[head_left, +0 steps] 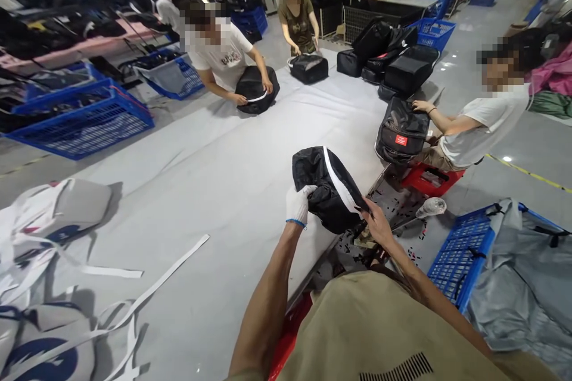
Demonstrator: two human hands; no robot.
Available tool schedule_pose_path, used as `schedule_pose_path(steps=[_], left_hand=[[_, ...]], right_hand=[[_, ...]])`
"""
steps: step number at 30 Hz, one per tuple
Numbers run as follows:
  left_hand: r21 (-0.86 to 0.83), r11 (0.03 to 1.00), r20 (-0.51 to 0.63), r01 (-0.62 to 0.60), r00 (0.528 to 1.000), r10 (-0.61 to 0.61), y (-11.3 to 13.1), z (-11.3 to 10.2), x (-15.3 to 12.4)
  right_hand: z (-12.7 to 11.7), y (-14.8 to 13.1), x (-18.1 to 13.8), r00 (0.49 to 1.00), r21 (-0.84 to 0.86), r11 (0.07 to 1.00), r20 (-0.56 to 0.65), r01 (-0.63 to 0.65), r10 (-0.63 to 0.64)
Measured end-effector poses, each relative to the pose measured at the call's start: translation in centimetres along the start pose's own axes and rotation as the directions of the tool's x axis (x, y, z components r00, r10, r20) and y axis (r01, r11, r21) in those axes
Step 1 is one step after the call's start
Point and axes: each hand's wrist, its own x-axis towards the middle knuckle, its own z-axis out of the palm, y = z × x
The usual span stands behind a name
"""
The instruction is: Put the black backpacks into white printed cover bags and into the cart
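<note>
A black fabric bag (313,168) with a white strip (338,181) along one edge is held between my hands over the table's near edge. My left hand (298,205), in a white glove with a blue cuff, grips the bag's near left side, its fingers partly hidden by the cloth. Bare, my right hand (376,223) pinches the bag's right corner close to the end of the white strip. The bag looks soft and tilted, with its far part bulging.
Other people handle black bags (258,88) along the white table (192,190). Finished-looking black bags (409,68) are piled at the far right. White bags (67,214) with loose straps lie at left. A blue crate (462,253) stands at my right; scraps litter the floor.
</note>
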Motion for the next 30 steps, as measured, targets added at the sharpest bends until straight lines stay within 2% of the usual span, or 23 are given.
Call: schedule_pose_path(steps=[2,4,6,9,11,13,15,16,18,20,22,24,27,30], left_hand=[[-0.020,1.000,0.010,0.010,1.000,-0.009,0.3,0.2,-0.2],[-0.027,0.999,0.024,0.017,1.000,-0.016,0.6,0.6,-0.6],[-0.008,1.000,0.043,0.008,0.999,-0.007,0.7,1.4,-1.2],[0.055,0.998,0.115,-0.014,0.993,0.008,0.6,3.3,-2.5],[0.111,0.994,0.191,-0.024,0.982,0.003,0.2,4.7,-3.5],[0.155,0.987,0.252,-0.037,0.968,-0.004,-0.1,5.5,-4.4],[0.171,0.984,0.283,-0.047,0.959,-0.003,-0.1,5.1,-5.3],[0.172,0.984,0.291,-0.047,0.957,-0.005,-0.1,4.3,-5.6],[0.181,0.983,0.292,-0.029,0.956,-0.025,0.2,1.8,-6.2],[0.209,0.978,0.265,0.011,0.962,-0.068,0.4,-1.3,-6.7],[0.245,0.968,0.224,0.050,0.969,-0.107,0.3,-3.7,-7.3],[0.277,0.959,0.226,0.063,0.966,-0.129,-0.2,-4.7,-7.9],[0.287,0.957,0.288,0.047,0.948,-0.133,-0.5,-3.2,-9.1],[0.284,0.959,0.322,0.026,0.939,-0.121,0.7,-0.4,-9.5]], right_hand=[[-0.3,1.1,-0.6,0.999,-0.069,0.997,-0.041,-0.039,0.036],[-0.9,0.6,-0.9,0.995,-0.138,0.990,-0.095,0.015,-0.028],[-1.8,-1.2,-0.5,0.975,-0.225,0.962,-0.127,0.152,-0.184],[-4.0,-4.8,1.5,0.911,-0.375,0.858,-0.074,0.351,-0.405],[-5.6,-6.4,3.6,0.904,-0.459,0.808,-0.025,0.369,-0.427],[-7.2,-6.6,6.1,0.949,-0.540,0.802,-0.022,0.254,-0.315],[-8.7,-5.3,8.6,0.991,-0.592,0.806,-0.100,0.013,-0.090],[-9.3,-4.2,9.6,0.987,-0.588,0.799,-0.150,-0.128,0.048],[-9.9,-1.4,10.6,0.929,-0.538,0.757,-0.211,-0.370,0.303],[-9.3,1.8,9.9,0.856,-0.495,0.706,-0.188,-0.506,0.482],[-7.8,4.6,7.7,0.800,-0.479,0.667,-0.139,-0.570,0.584],[-6.2,6.7,5.0,0.754,-0.461,0.641,-0.101,-0.613,0.649],[-5.5,8.7,1.9,0.726,-0.436,0.628,-0.088,-0.644,0.682],[-6.8,9.4,0.4,0.739,-0.417,0.652,-0.075,-0.633,0.670]])
